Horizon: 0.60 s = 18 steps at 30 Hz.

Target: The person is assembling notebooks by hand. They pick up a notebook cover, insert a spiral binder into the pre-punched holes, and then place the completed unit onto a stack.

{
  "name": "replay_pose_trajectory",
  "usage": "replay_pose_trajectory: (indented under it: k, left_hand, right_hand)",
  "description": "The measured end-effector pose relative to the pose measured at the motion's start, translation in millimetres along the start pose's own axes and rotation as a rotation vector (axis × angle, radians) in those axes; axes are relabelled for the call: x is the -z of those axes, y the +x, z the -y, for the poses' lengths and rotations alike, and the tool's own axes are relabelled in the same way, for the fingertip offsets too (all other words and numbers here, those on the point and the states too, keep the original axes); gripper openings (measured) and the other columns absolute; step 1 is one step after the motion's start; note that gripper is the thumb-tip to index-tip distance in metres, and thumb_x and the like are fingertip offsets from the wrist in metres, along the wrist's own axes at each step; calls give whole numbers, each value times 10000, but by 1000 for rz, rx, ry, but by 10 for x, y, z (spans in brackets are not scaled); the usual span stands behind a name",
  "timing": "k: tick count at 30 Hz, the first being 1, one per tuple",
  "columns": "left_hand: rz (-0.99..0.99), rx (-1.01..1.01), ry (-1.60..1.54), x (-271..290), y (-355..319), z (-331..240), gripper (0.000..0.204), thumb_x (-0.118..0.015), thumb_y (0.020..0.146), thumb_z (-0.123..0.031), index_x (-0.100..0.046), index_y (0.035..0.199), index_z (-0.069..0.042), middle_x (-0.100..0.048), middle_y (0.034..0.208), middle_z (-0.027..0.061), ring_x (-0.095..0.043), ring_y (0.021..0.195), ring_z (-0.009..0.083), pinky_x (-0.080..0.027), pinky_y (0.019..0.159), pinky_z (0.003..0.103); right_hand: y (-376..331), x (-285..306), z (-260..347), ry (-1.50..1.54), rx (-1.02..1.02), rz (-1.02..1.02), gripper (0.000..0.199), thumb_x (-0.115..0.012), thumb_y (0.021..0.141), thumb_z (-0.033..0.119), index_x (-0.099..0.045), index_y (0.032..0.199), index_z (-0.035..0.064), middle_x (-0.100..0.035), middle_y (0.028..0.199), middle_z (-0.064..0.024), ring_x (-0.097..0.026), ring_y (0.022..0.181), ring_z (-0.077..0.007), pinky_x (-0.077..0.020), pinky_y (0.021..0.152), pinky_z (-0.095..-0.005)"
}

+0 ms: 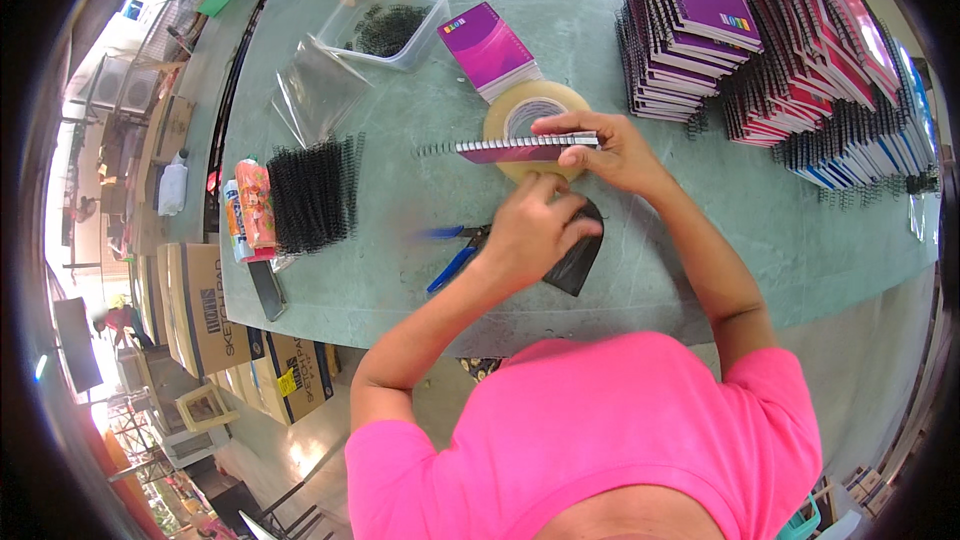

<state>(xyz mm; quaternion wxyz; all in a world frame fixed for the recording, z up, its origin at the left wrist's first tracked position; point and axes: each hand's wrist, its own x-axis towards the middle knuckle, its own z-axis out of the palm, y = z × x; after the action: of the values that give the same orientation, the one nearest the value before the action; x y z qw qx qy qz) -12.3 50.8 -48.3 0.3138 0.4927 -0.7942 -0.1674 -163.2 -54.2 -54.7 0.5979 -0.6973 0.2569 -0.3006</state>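
Note:
My right hand [622, 155] is closed around one end of a small purple notebook [515, 152], held edge-on with its white spiral-bound side up. A dark wire coil [434, 150] sticks out past the notebook's left end. Just below, my left hand [535, 225] has loosely curled fingers with the thumb apart, and no held thing shows in it. It hovers over a flat black piece [577, 265], partly covering it. Blue-handled pliers [455, 265] lie beside my left wrist, one handle smeared by motion. Behind the notebook lies a roll of clear tape [500, 120].
A purple notepad [488, 45] touches the tape roll. At left are a heap of black coils [318, 195], a plastic sheet [318, 90] and a clear tub [425, 50] with more coils. Stacks of purple notebooks [665, 60] and red ones [790, 105] stand at right.

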Motion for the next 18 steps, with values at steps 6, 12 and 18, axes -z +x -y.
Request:
replay_pose_trajectory:
  k: [6, 12, 18]
  left_hand:
    - [-327, -104, 440, 491, 427, -29, 258, -696, 746, -146, -637, 987, -74, -571, 949, 99, -562, 869, 271, -403, 786, 381]
    - [-110, -118, 462, 428, 413, 202, 290, -663, 743, -155, -609, 1021, -88, -603, 918, 59, -562, 876, 231, -385, 783, 375]
    - [-215, -162, 370, 399, 494, 81, 123, -643, 769, -129, -619, 882, -86, -627, 822, 41, -578, 807, 214, -389, 755, 363]
  right_hand:
    - [-26, -71, 21, 169, 133, -169, 258, -634, 831, 56, -633, 1086, 18, -655, 1029, -73, -591, 941, -117, -476, 841, -261]
    - [-170, 36, 110, -517, 134, -322, 257, -696, 782, 64, -666, 1037, 66, -664, 971, -60, -610, 772, -86, -475, 644, -229]
    - [-205, -69, 212, 68, -178, -326, 207, -632, 835, 21, -650, 1039, 47, -644, 818, -57, -598, 668, -75, -464, 562, -208]
